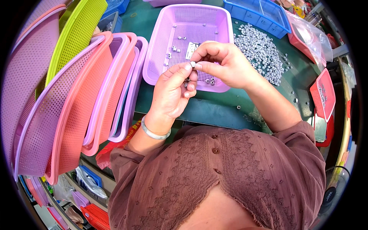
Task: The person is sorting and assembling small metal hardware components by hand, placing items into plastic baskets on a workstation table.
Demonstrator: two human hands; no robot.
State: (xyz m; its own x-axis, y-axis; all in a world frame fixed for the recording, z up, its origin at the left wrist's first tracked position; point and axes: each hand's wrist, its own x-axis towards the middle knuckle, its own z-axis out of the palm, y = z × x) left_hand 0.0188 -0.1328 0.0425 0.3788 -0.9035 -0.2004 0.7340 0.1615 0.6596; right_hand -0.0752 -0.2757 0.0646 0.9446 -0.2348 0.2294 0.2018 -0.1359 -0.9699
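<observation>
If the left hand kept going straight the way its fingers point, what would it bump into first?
Probably the right hand. The left hand points up and to the right, and both hands already pinch the same small silver ring. Past them lies the purple basket; depth is hard to judge.

Bright, even light, sharp centre; edges bend (fisheye), corners black.

Green worktable point(214, 111), stacked perforated baskets point(76, 107) leaning left, blue crates point(257, 13) behind

— Item in my fingers?
— One small grey ring point(193, 64), pinched between my left hand point(173, 92) and right hand point(222, 63), above the purple perforated basket point(184, 23).
— Stock nearby?
— Heap of grey rings point(260, 50), green table point(214, 109).
</observation>
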